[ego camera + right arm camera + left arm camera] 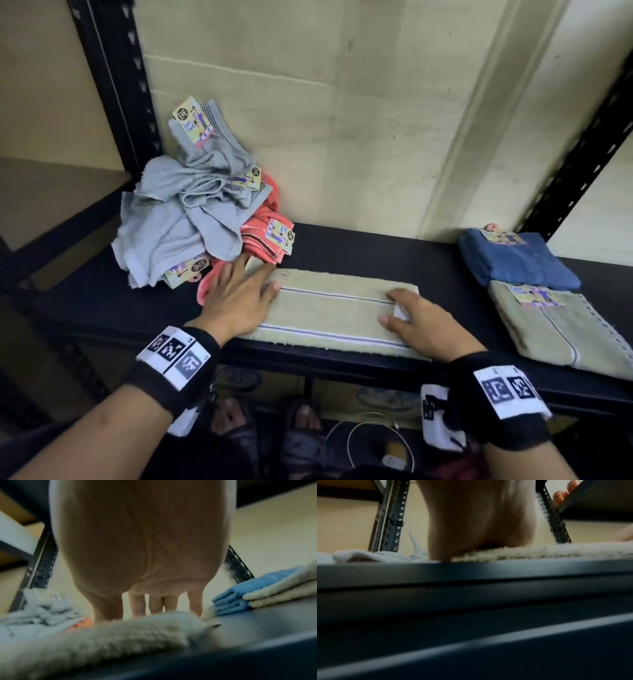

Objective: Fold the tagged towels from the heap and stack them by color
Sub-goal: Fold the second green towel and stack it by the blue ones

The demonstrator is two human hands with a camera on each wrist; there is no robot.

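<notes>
A pale green striped towel [329, 308] lies folded into a long strip near the front edge of the black shelf [376, 250]. My left hand [239, 294] presses flat on its left end, fingers spread. My right hand [407, 318] rests on its right end, fingers straight, beside a white tag [400, 312]. The heap of grey towels [181, 212] and coral towels [267, 233] sits at the back left. In the right wrist view the right hand's fingers [154, 604] touch the green towel [102, 639]. The left wrist view shows the left hand's palm [479, 520] on the towel [539, 553].
A folded blue towel [513, 260] and a folded green towel [561, 329], both tagged, lie side by side at the shelf's right end. Black perforated uprights [116, 78] frame the shelf. Cardboard boxes, cables and my sandalled feet [301, 431] are below.
</notes>
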